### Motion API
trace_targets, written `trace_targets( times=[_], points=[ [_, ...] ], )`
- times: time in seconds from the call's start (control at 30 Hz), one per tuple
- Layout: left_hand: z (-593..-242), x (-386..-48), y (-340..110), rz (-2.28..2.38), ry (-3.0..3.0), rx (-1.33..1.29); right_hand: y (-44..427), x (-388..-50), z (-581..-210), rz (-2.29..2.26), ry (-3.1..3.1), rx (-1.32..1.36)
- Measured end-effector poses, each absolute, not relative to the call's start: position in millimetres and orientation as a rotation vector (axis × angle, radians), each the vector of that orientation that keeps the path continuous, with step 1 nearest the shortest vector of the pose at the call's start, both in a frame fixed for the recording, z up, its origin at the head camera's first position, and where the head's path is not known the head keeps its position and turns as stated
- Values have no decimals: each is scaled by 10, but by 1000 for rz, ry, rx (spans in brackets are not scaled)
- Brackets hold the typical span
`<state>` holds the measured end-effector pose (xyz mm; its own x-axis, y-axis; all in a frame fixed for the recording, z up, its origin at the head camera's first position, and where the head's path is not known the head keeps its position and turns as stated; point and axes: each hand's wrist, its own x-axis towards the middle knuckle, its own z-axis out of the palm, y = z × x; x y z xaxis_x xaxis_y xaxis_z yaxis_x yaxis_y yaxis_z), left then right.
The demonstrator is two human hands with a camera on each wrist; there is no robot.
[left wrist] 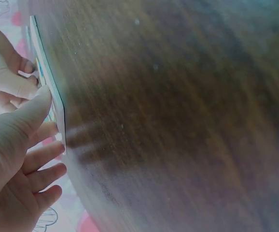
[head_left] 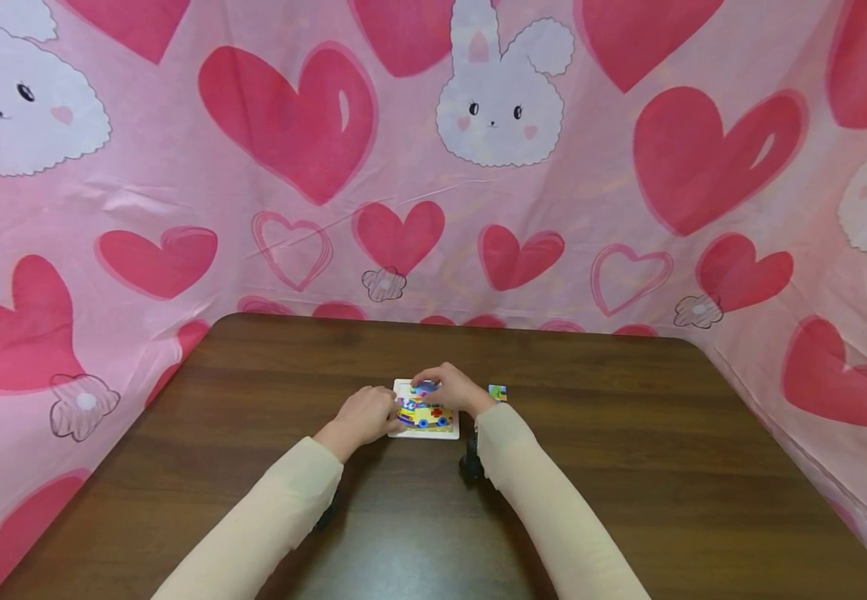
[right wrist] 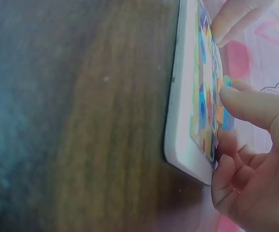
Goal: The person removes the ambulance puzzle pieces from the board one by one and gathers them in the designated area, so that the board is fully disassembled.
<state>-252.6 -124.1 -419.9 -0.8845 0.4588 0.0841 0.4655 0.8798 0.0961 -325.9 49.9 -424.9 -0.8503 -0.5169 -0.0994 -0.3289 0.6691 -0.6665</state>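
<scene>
A small jigsaw puzzle with a white frame (head_left: pixel 441 436) lies on the table, its picture a yellow ambulance with a red cross. Over the upper part of the picture, my right hand (head_left: pixel 452 390) pinches a colourful puzzle piece (right wrist: pixel 229 120) between thumb and fingers. The piece is tilted up from the picture in the right wrist view; its own image is mostly hidden. My left hand (head_left: pixel 366 417) rests at the frame's left side, thumb and fingertips touching the edge, the other fingers loosely extended in the left wrist view.
One loose puzzle piece (head_left: pixel 498 392), green and blue, lies on the brown wooden table (head_left: pixel 628 467) right of the frame. Dark wrist gear (head_left: pixel 471 462) sits under the right sleeve. A pink curtain (head_left: pixel 418 150) with hearts and rabbits surrounds the table.
</scene>
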Motion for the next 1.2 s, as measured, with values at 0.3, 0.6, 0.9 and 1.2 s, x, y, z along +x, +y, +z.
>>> trace_targets(
  times=[0.3,0.6,0.9,1.2],
  points=[
    [-4198,-2536,-1248,-158,-2986,-731,533,-3277,-4272,-1191,2598,-507],
    [-4188,-2533,-1251,-193,-3024,-687,568,-3272,-4261,-1293,2562,-459],
    [-4233,-2513,-1239,-205,-2973,-737,634,-3251,-4294,-1414,2513,-413],
    [-4228,-2533,-1240,-199,-2976,-724,714,-3262,-4193,-1491,2482,-377]
  ],
)
